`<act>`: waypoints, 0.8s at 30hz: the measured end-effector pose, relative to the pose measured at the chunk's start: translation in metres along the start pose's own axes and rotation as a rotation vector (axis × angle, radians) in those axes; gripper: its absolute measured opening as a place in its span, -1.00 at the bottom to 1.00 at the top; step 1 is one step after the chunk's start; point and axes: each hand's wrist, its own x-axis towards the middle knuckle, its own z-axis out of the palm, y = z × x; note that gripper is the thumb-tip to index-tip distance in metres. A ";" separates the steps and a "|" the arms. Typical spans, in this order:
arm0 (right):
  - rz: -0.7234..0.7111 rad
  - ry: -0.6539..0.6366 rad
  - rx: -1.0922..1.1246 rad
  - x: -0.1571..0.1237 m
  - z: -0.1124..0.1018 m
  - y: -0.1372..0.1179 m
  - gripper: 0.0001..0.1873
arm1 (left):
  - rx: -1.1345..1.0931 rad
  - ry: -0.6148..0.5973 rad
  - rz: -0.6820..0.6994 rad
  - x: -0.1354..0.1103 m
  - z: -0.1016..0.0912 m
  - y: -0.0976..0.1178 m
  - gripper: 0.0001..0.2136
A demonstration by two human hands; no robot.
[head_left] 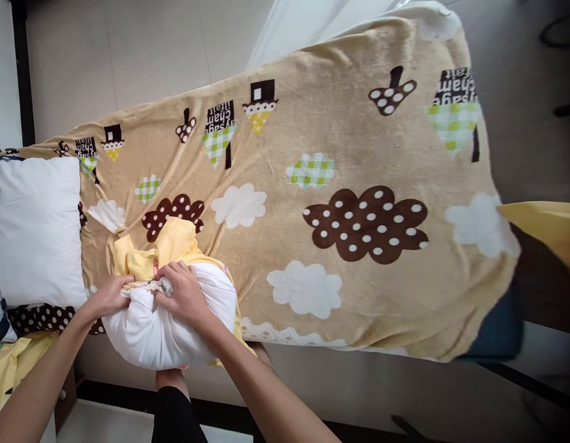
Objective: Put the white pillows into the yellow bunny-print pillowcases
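At a blanketed bed's near edge, the left hand and right hand bunch a white bundle, fingers pinching its gathered edge; yellow cloth borders it; work appears unfinished, much white uncovered

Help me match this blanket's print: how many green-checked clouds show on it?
2. One green-checked cloud is just above the larger brown dotted cloud; another is above the brown cloud partly hidden by yellow cloth. Others may lie under the pillow.
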 end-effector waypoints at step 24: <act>-0.134 0.035 0.111 0.011 -0.025 0.020 -0.80 | -0.813 0.452 -0.026 -0.025 0.037 -0.073 -0.55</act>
